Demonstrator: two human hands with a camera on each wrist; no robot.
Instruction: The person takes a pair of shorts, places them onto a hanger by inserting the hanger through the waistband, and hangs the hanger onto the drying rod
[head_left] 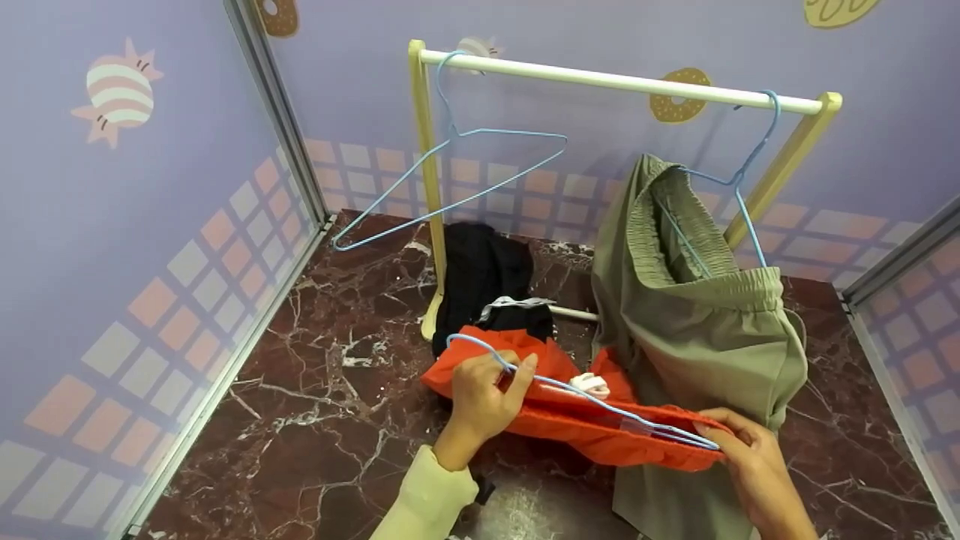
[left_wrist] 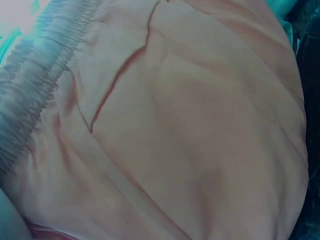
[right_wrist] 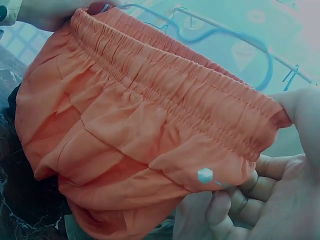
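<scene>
Orange shorts [head_left: 600,442] with a gathered elastic waistband and a white drawstring hang between my two hands. My left hand [head_left: 480,390] grips a blue wire hanger [head_left: 559,384] near its hook. One end of that hanger lies inside the waist opening. With thumb and fingers, my right hand [head_left: 754,461] pinches the right end of the waistband. In the right wrist view the right hand [right_wrist: 275,200] holds the edge of the shorts [right_wrist: 140,115], which show a small white logo. Pale-looking fabric of the shorts [left_wrist: 200,120] fills the left wrist view.
A rack with a white rail [head_left: 622,79] stands behind. An unloaded blue hanger [head_left: 450,142] hangs at its left; olive trousers [head_left: 697,337] hang on another blue hanger [head_left: 739,180] at its right. A black garment [head_left: 480,270] lies on the dark marbled surface [head_left: 300,420].
</scene>
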